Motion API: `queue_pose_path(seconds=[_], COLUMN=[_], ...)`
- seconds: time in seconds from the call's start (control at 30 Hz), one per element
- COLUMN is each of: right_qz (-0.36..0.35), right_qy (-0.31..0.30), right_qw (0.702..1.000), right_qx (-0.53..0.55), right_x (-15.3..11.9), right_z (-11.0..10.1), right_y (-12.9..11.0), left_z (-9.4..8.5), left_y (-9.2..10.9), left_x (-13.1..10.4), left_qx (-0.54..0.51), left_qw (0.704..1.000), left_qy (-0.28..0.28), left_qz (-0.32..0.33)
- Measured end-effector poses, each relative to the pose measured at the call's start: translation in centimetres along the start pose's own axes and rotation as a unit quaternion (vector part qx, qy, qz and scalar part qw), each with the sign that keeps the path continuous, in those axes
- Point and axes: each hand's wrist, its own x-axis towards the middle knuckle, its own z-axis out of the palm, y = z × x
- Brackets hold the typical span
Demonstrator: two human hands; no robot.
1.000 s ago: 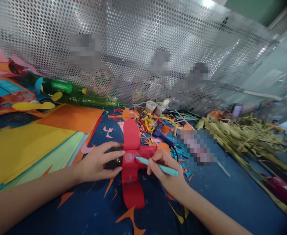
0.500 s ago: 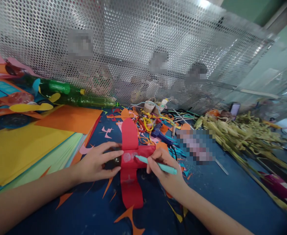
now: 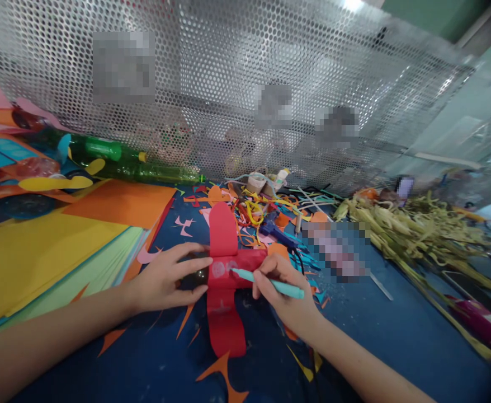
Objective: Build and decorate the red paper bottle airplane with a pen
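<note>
Centrally, between the hands, we see the red craft [image 3: 249, 261], its long axis running left to right, dark rounded end [image 3: 197, 275] toward our left hand [image 3: 161, 280], whose fingers spread around that end. Round-ended red wings [image 3: 223, 229] cross the body; pale circles [image 3: 219, 268] mark it. Our right hand [image 3: 289, 291] pinches a teal marker [image 3: 285, 289].

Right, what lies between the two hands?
The head view shows the red paper-wrapped piece between them: the left hand around its dark rounded end, the right hand holding a teal marker near its pale drawing.
</note>
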Motion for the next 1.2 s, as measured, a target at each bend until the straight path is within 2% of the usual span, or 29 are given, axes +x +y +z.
queue_pose_path(seconds=[0.1, 0.27, 0.43, 0.6, 0.77, 0.9, 1.2], right_qz=[-0.012, 0.001, -0.011, -0.004, -0.016, 0.000, 0.012], right_qy=[0.011, -0.013, 0.011, -0.009, 0.004, -0.012, 0.001], right_qw=[1.000, 1.000, 0.999, 1.000, 0.999, 0.999, 0.999], right_qx=[-0.009, -0.012, -0.030, -0.026, -0.031, -0.036, -0.044], right_x=[0.05, 0.01, 0.03, 0.16, 0.26, 0.22, 0.34], right_z=[-0.04, -0.26, -0.27, -0.37, -0.39, -0.47, -0.69], right_y=[-0.17, 0.15, -0.02, 0.04, -0.21, -0.21, -0.13], left_z=[0.01, 0.10, 0.12, -0.01, 0.01, 0.04, 0.08], left_y=[0.00, -0.10, -0.10, 0.03, 0.00, -0.09, 0.00], left_x=[0.00, -0.03, -0.09, -0.01, 0.06, 0.02, -0.10], left_qx=[0.004, 0.010, 0.011, 0.013, 0.013, 0.012, 0.010], left_qw=[1.000, 1.000, 1.000, 1.000, 1.000, 1.000, 1.000], left_qy=[-0.001, -0.002, -0.004, -0.007, -0.005, -0.006, -0.007], left_qz=[-0.001, 0.008, 0.004, 0.004, 0.006, 0.006, 0.006])
